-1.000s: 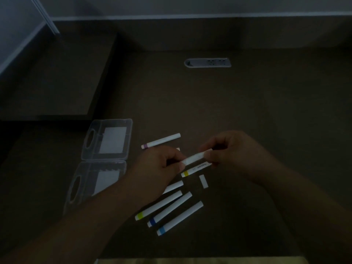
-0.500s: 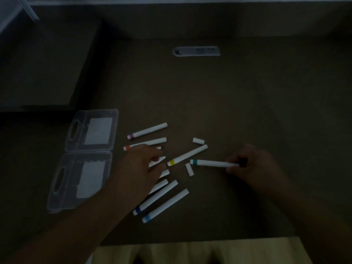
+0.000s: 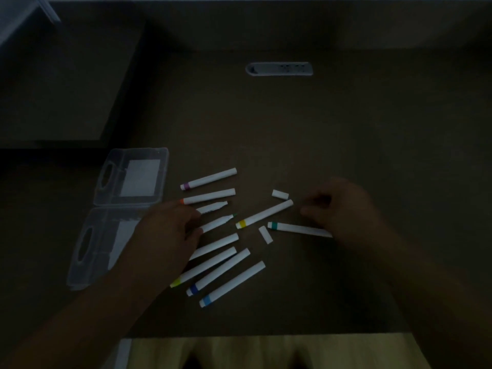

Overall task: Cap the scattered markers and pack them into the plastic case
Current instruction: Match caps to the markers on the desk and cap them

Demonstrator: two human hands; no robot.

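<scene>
- Since half a second ago, the right hand (image 3: 343, 206) has let go of the teal-banded marker (image 3: 299, 229) and lifted slightly above it; that marker now lies flat on the table (image 3: 346, 129), its far end hidden under the hand.
- Head view, dim light: the right hand's fingers are loosely curled, and I cannot tell whether they hold anything.
- Left hand (image 3: 170, 230) rests palm down over the middle of the marker pile, fingers lying fairly straight on an uncapped marker (image 3: 217, 223) with a small green tip showing.
- Just beyond it lies another uncapped marker (image 3: 211, 207), and farther still an orange-banded marker (image 3: 209, 197) and a purple-banded marker (image 3: 209, 179).
- Between the hands, a yellow-banded marker (image 3: 263, 214) lies diagonally.
- Two loose white caps sit nearby: one cap (image 3: 280, 194) just beyond the yellow-banded marker's far end, the other cap (image 3: 265, 234) just beside the teal band.
- Nearer the person, four more markers lie side by side, including a dark-blue-banded marker (image 3: 218, 272) and a light-blue-banded marker (image 3: 233, 284).
- Clear plastic case (image 3: 117, 217) lies open flat to the left of the pile, with no markers inside.
- A grey socket panel (image 3: 279, 69) is set into the far part of the table.
</scene>
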